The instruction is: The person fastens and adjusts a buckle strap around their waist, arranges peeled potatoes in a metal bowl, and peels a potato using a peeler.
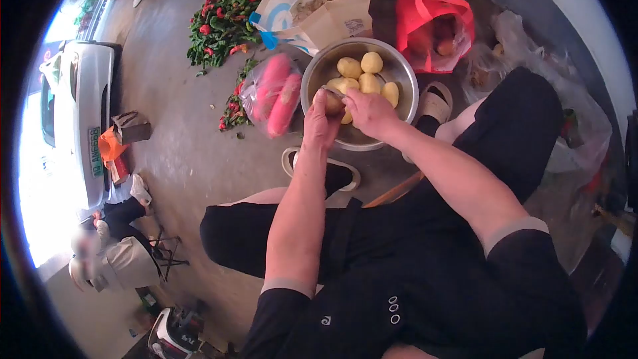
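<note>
Over a steel bowl my left hand is closed around a brown, unpeeled potato. My right hand is closed at the top of that potato, on a small tool whose shape is mostly hidden by the fingers. Inside the bowl lie several peeled yellow potatoes, beyond and beside my hands.
Left of the bowl lies a clear bag of pink items, with red and green peppers behind. A paper bag and a red bag stand beyond. Another person sits at far left near a white car.
</note>
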`<action>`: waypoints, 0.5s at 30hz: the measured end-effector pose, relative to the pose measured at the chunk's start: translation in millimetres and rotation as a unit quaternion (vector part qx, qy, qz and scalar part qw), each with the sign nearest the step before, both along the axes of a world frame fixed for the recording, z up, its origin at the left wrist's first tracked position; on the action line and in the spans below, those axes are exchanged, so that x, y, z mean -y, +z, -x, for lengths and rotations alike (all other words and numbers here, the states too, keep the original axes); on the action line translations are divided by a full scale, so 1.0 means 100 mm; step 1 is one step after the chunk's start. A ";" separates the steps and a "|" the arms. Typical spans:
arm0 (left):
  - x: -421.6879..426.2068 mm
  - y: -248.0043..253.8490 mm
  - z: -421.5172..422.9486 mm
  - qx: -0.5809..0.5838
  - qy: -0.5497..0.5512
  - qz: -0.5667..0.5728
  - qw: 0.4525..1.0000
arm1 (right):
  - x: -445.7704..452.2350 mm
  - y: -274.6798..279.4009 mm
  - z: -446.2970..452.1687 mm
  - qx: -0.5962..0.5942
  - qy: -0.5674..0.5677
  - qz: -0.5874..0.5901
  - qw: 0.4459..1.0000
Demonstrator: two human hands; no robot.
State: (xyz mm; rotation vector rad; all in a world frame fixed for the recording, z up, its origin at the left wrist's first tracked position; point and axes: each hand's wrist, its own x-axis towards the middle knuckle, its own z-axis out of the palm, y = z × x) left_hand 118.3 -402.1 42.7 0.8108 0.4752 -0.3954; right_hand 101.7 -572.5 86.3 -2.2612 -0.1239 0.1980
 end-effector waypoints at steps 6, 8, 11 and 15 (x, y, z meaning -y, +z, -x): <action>0.01 0.15 0.02 -0.007 -0.084 -0.016 0.996 | 0.32 -0.93 -0.06 -0.102 -0.014 0.092 0.990; 0.09 0.22 -0.02 -0.025 -0.062 0.043 0.997 | 0.39 -1.04 -0.10 -0.114 -0.037 0.107 0.987; 0.05 0.15 -0.04 -0.065 0.038 0.108 0.991 | 0.28 -0.57 -0.02 -0.091 -0.105 0.021 0.990; 0.02 -0.05 -0.08 -0.049 0.051 0.121 0.990 | 0.04 -0.13 0.01 -0.051 -0.044 -0.049 0.997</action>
